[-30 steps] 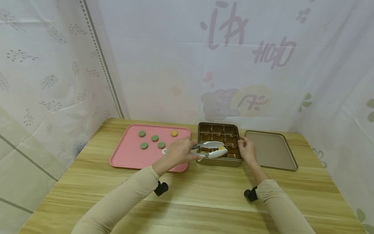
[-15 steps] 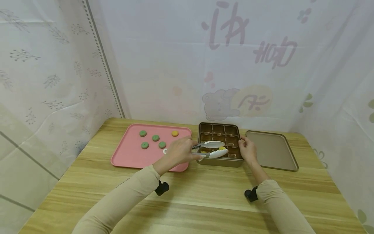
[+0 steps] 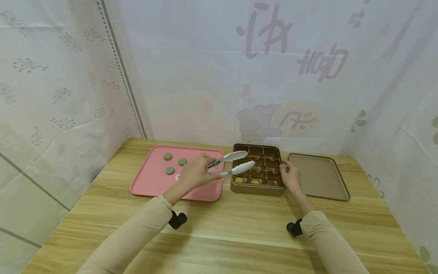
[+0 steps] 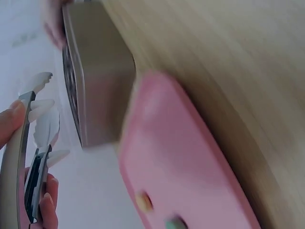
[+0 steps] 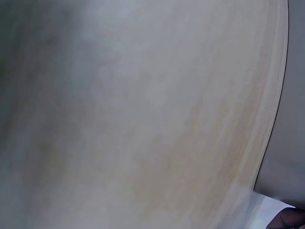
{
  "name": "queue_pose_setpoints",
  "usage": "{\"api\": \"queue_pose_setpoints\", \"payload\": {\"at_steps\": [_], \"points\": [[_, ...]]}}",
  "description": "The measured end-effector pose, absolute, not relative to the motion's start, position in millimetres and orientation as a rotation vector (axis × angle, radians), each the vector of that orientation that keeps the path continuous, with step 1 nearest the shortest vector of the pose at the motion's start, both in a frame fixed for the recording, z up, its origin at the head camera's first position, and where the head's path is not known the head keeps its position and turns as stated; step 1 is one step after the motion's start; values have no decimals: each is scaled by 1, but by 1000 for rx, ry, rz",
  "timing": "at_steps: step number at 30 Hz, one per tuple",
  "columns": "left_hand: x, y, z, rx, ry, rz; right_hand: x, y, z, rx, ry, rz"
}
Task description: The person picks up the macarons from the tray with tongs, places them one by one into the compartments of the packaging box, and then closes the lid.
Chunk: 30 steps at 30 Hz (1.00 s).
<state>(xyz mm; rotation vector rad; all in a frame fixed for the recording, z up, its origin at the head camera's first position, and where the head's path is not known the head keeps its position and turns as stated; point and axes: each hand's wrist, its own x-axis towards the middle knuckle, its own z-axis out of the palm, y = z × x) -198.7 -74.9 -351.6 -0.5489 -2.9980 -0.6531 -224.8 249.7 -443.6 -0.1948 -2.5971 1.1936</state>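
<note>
My left hand [image 3: 196, 172] grips a pair of white-tipped tongs [image 3: 243, 167], over the gap between the pink tray and the tin. Their tips stand apart with nothing between them, as the left wrist view also shows for the tongs [image 4: 46, 126]. With my right hand [image 3: 291, 176] I hold the right edge of the bronze tin [image 3: 258, 190], which has a brown divided insert. Two yellow cookies [image 3: 255, 181] lie in its front row, in the left and middle compartments. Several green cookies [image 3: 170, 170] lie on the pink tray [image 3: 150, 186]; my left hand hides part of it.
A flat bronze lid [image 3: 319, 177] lies on the wooden table [image 3: 239, 232], right of the tin. On the tray a yellow cookie [image 4: 144, 202] shows in the left wrist view. Patterned curtains [image 3: 191, 76] hang behind the table.
The tongs have moved up and left, out of the tin. A yellow cookie that was at their tips now lies in the front middle compartment. My right hand has stayed put.
</note>
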Motion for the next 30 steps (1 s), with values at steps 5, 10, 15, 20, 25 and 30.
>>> {"api": "queue_pose_setpoints", "payload": {"at_steps": [5,10,15,20,25,30], "points": [[-209,-115,-357,-389,-3004,-637,-225,251,-444,-198,-2604,1195],[-217,-148,-369,-245,-3033,-616,-224,252,-442,-209,-2616,1199],[-218,-163,-379,-193,-3039,-564,-223,253,-443,-206,-2622,1198],[-220,-166,-383,-168,-3043,-539,-223,251,-443,-201,-2621,1193],[-222,-166,-385,-140,-3061,-541,-223,249,-441,-198,-2623,1195],[-225,-166,-386,-116,-3078,-538,-223,249,-441,-199,-2611,1198]]}}
